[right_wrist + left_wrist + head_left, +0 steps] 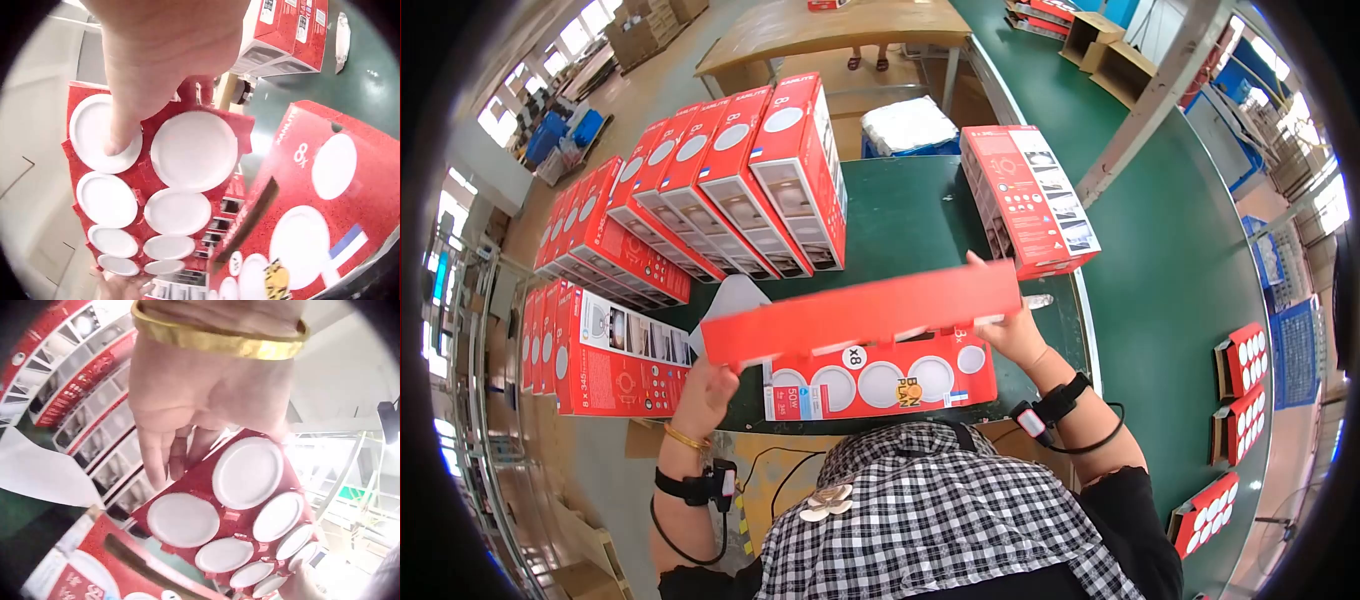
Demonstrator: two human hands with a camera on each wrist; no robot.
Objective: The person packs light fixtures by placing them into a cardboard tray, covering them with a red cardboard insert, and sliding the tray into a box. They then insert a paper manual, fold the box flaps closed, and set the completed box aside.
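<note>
Both hands hold a red cardboard insert (860, 310) fitted with two rows of white round light panels (248, 473), tilted over the table. My left hand (712, 392) grips its left end, with fingers behind the card (140, 515). At the other end, my right hand (1012, 332) holds on with the thumb over a white panel (103, 134) and the other fingers hidden behind. Below the insert lies a red printed box (880, 385), its picture side up, with a dark slot (247, 225) along it in the right wrist view.
Upright red and white boxes (785, 185) stand in rows at the left. Another box (1030, 200) stands at the back right. A pale rounded sheet (735, 300) lies near the left boxes. Filled red trays (1240, 425) sit on the green surface (1140, 330) at right, beyond a post (1160, 100).
</note>
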